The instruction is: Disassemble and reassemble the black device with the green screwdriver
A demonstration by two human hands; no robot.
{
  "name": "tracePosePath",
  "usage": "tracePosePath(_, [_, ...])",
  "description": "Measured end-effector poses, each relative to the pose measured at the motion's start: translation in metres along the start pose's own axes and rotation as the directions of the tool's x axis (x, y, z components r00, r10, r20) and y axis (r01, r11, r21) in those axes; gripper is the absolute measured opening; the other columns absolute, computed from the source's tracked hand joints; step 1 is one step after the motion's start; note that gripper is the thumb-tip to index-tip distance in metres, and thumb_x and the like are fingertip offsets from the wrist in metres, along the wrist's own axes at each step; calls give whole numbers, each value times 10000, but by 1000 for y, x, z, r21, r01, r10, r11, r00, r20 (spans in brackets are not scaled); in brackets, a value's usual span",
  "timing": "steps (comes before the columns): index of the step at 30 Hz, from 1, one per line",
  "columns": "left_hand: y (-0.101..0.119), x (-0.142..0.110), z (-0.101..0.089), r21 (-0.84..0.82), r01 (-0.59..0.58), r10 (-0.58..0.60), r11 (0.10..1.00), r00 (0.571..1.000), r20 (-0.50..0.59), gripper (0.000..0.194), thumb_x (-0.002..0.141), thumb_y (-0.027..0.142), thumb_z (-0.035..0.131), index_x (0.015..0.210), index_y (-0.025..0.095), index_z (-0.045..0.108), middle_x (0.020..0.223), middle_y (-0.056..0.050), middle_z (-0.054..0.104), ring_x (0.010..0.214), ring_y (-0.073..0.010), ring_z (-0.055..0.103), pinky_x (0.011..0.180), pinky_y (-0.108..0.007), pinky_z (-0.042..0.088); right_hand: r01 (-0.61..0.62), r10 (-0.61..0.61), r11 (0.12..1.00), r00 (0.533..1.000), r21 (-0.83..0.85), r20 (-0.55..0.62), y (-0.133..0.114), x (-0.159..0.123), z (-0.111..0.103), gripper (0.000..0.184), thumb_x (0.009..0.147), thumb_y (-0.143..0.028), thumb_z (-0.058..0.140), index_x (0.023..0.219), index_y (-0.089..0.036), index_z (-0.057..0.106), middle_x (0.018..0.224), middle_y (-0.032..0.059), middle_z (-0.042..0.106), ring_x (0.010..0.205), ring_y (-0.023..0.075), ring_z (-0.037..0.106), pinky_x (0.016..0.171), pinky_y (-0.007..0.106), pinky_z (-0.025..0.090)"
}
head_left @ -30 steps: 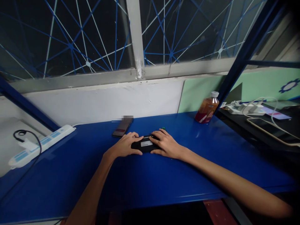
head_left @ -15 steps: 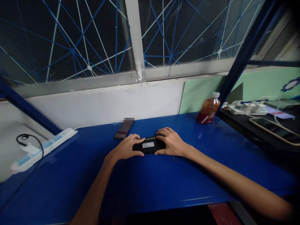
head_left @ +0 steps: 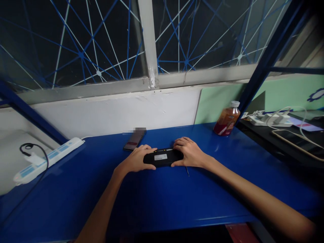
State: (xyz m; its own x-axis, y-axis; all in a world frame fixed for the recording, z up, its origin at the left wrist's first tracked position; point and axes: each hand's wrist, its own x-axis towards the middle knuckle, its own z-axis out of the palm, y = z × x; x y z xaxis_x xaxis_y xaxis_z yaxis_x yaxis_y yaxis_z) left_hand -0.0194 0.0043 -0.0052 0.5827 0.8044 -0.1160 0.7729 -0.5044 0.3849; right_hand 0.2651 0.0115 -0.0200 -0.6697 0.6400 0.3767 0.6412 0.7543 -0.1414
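A flat black device with a white label and small yellow marks along its far edge lies in the middle of the blue table. My left hand grips its left end, thumb and fingers along the near and far edges. Around the right end is my right hand, its fingers curled over the far corner and the thumb at the near edge. A thin dark rod-like tool lies just below my right hand, partly hidden by it. Behind my left hand rests a dark phone.
On the blue table, a white power strip with a black cable lies at the left. A drink bottle stands at the back right. Beyond it, a black surface holds another phone, chargers and white cables. A window wall rises behind.
My right hand has slid slightly to the right, so more of the black device's right part shows. The left hand keeps its hold. The whole view has shifted a little.
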Motion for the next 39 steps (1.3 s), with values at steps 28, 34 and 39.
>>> tracePosePath(28, [-3, 8, 4, -1, -6, 6, 1000, 999, 31, 909, 547, 658, 736, 1350, 333, 458, 1208, -47, 569, 1149, -318, 466, 982, -462, 325, -75, 59, 989, 990, 130, 126, -1, -2, 4, 695, 532, -671, 765, 972, -185, 532, 1039, 117, 630, 1180, 350, 527, 1041, 561, 328])
tracePosePath(34, [-1, 8, 2, 15, 4, -4, 1000, 999, 33, 916, 539, 693, 732, 1336, 310, 492, 1135, -50, 584, 1106, -311, 490, 962, -441, 337, -45, 32, 993, 992, 105, 123, -5, -4, 5, 733, 585, -675, 743, 1048, -143, 543, 1117, 174, 635, 1325, 382, 405, 1089, 589, 262])
tracePosePath(39, [-2, 6, 2, 47, 5, -3, 999, 1000, -30, 908, 520, 730, 735, 1299, 314, 523, 1130, -48, 579, 1096, -305, 497, 950, -433, 348, -26, 19, 998, 994, 62, 107, -4, -2, 7, 763, 598, -725, 704, 1052, -132, 552, 1095, 184, 642, 1327, 395, 397, 1104, 599, 229])
